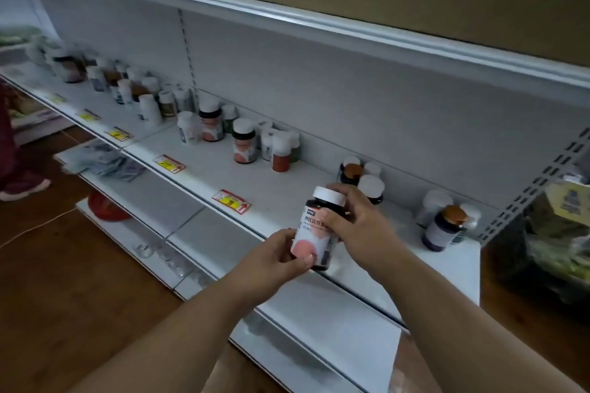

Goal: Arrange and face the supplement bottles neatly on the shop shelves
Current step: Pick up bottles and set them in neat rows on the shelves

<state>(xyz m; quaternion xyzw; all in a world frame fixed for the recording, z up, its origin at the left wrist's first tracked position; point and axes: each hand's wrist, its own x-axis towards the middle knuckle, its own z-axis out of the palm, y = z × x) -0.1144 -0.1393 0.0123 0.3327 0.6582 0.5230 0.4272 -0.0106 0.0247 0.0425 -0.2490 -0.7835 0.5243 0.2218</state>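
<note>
A dark supplement bottle [314, 226] with a white cap and a pink-and-white label is held upright in front of the white shelf [281, 191], just above its front edge. My left hand [281, 257] grips its lower part. My right hand [357, 226] wraps its upper part from the right. Several more bottles stand scattered along the shelf: a group by the back panel behind my right hand [360, 177], a cluster at the right end [443, 223], a loose group at mid shelf [245, 143] and more at the far left [105, 80].
Yellow-and-red price tags [231, 201] line the shelf's front edge. A lower shelf [153, 188] holds flat packets [105, 161] and a red object [107, 209] lies below. Bagged goods [549, 233] sit at the right. A person's foot [24, 185] stands at the left on the wooden floor.
</note>
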